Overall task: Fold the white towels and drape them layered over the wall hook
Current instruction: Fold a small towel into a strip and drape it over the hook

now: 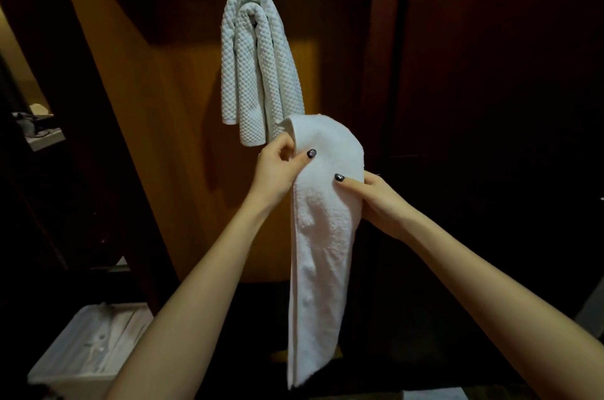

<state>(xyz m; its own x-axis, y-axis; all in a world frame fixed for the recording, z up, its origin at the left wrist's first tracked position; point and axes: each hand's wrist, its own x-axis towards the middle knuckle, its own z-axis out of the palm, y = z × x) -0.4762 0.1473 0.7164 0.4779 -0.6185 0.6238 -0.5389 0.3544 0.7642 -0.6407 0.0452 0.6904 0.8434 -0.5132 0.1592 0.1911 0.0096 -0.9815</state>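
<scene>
Two waffle-textured white towels (258, 66) hang layered over the wall hook, one looped inside the other; the hook itself is hidden under them. Just below and to their right I hold a smooth white towel (322, 236), folded into a long narrow strip that hangs down from my hands. My left hand (281, 167) pinches its upper left edge, thumb on the front. My right hand (376, 197) grips its right edge a little lower, thumb pressed on the front and fingers behind.
The hook is on an orange wooden panel (183, 170) between dark wooden doors. A white wooden crate (88, 347) stands at the lower left. A shelf with dim items (39, 131) is at the far left.
</scene>
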